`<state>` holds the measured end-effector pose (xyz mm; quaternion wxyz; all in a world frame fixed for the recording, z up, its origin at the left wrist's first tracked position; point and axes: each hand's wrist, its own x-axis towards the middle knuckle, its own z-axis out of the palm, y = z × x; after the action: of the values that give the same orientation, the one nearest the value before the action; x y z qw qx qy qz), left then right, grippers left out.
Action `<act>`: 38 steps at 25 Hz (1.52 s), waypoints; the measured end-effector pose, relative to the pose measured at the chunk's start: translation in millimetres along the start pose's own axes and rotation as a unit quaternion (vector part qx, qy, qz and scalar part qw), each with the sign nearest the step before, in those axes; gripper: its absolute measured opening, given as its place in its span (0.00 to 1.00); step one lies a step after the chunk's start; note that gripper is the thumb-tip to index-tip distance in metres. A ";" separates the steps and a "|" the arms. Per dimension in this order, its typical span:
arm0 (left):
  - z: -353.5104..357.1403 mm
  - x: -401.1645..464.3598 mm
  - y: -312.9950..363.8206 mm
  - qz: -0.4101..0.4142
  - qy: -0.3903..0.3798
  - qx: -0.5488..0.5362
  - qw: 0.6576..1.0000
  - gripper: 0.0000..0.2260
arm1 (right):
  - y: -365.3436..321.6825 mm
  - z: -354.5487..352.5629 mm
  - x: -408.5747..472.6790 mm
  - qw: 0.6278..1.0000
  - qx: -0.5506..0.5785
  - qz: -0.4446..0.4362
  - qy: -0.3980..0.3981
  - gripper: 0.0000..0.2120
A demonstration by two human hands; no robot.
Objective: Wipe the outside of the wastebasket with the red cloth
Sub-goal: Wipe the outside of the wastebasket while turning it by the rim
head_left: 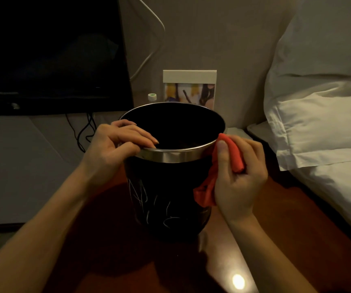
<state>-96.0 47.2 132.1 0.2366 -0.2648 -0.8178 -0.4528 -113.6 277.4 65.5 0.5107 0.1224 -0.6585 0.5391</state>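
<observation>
Wastebasket (168, 187) is standing upright near the middle of a reddish-brown polished tabletop (276, 208); it is black with a metal band round the rim and pale scribble-like marks on its near side. A bright spot of light is reflecting off the tabletop toward the near edge. Toward the far edge, behind the wastebasket, a white card stand (189, 87) with a coloured picture is sitting against a grey wall, and a small white bottle (152, 96) with a green cap is standing just to its left. A dark screen (49, 53) is filling the far left, with black cables (85, 130) hanging below it and a white cable (153, 28) running along the wall. White pillows (322, 102) are lying along the right edge.

Left hand (115, 149) is gripping the near-left part of the rim, fingers curling over the top edge into the opening and thumb pressing on the metal band outside. Right hand (240, 176) is clutching the red cloth (229, 163), bunched between thumb and fingers, and is holding it against the wastebasket's right outer side just below the rim; a loose end of the cloth is hanging down beside the wall of the wastebasket. Both forearms are reaching in from the near edge.
</observation>
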 end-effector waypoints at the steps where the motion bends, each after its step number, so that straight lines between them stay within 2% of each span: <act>1: 1.0 -2.0 2.7 0.012 0.003 0.035 0.999 0.12 | 2.1 -0.9 -3.7 1.000 -0.002 0.008 -0.002 0.08; 4: 10.3 -8.8 15.7 0.055 -0.002 0.148 0.987 0.10 | 10.5 -5.2 -22.5 0.999 -0.008 0.029 -0.021 0.08; 6: 19.0 -8.6 26.1 0.069 -0.020 0.172 0.983 0.10 | 13.6 -7.5 -39.7 0.999 -0.013 0.032 -0.038 0.12; 8: 24.0 -5.6 30.8 0.070 -0.029 0.174 0.982 0.09 | 14.6 -9.5 -56.3 0.997 -0.020 0.028 -0.070 0.15; 11: 21.0 -2.5 29.6 0.056 -0.057 0.174 0.982 0.09 | 16.1 -13.6 -68.6 0.993 -0.028 0.016 -0.111 0.16; 15: 22.5 0.3 32.6 0.057 -0.061 0.172 0.981 0.11 | 6.2 -11.7 -48.7 0.995 -0.020 -0.010 -0.096 0.15; 18: 35.0 7.2 35.7 0.052 -0.048 0.177 0.982 0.10 | -4.4 -4.9 -37.8 0.993 -0.016 -0.062 -0.095 0.14; 22: 40.3 10.1 33.8 0.056 -0.021 0.176 0.983 0.09 | 7.5 -1.6 -72.3 0.982 -0.033 -0.081 -0.166 0.14; 25: 29.3 6.1 25.8 0.017 -0.042 0.153 0.987 0.07 | 16.2 -8.2 -85.2 0.978 -0.035 -0.075 -0.194 0.14; 28: 8.1 6.4 8.3 -0.021 -0.057 0.102 0.993 0.07 | 16.9 -20.2 -72.1 0.983 -0.042 -0.048 -0.173 0.16; 33: -1.9 8.3 2.0 -0.022 -0.043 0.016 0.999 0.10 | 23.3 -25.9 -51.6 0.990 -0.061 -0.005 -0.128 0.16; 38: -0.8 10.6 0.4 -0.018 -0.059 0.032 0.998 0.08 | 18.8 -13.2 -14.3 0.998 -0.048 -0.005 -0.051 0.08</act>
<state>-103.6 49.0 139.3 0.1881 -0.2684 -0.8492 -0.4140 -113.5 290.2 41.7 0.4841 0.1283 -0.7082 0.4976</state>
